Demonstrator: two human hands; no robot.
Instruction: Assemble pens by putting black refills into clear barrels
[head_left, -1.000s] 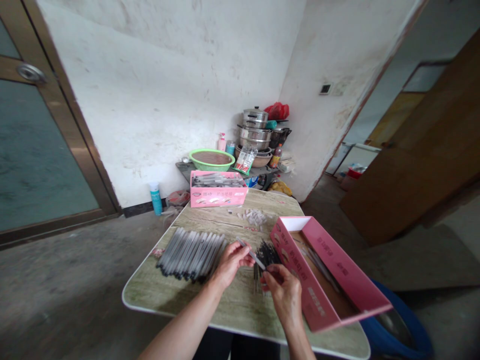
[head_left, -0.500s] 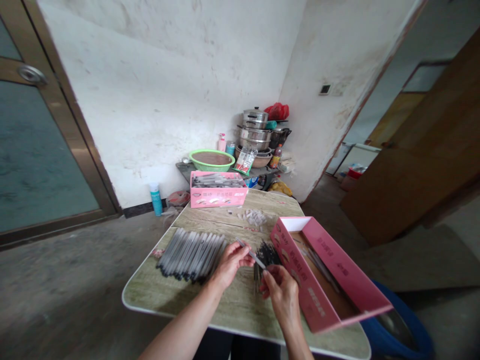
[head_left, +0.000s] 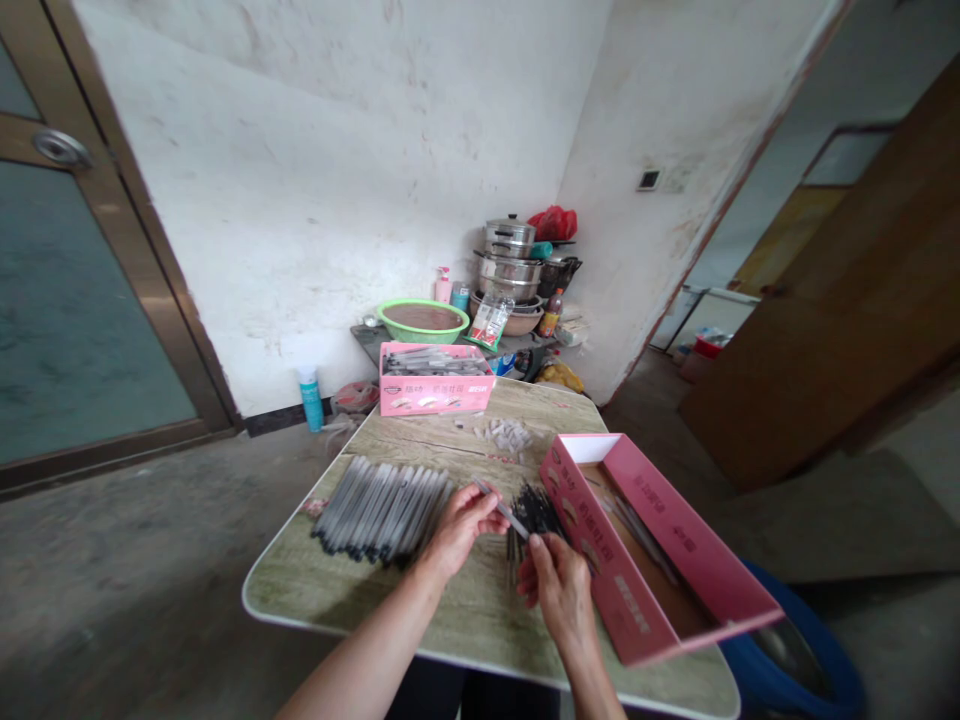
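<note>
Between my two hands, above the table, slants a slim translucent pen (head_left: 510, 515). My left hand (head_left: 461, 525) has its upper part pinched between thumb and fingers. At the lower end, my right hand (head_left: 556, 580) closes thumb and fingertips on the tip; anything small inside that pinch is hidden. Left of my hands lies a row of similar clear pens (head_left: 382, 505) with dark ends, side by side. Just behind the right hand is a heap of thin black sticks like pen refills (head_left: 535, 505), partly covered by the hand.
A long pink box (head_left: 626, 590) with a few clear tubes stands open at the right. Another pink box (head_left: 435, 395), full of pens, sits at the table's far edge. Small whitish pieces (head_left: 508, 435) lie between them. Beyond are a green basin (head_left: 424, 335) and stacked pots (head_left: 511, 265).
My right hand has shifted very slightly at the pen's lower end. The left hand keeps its hold in the same place.
</note>
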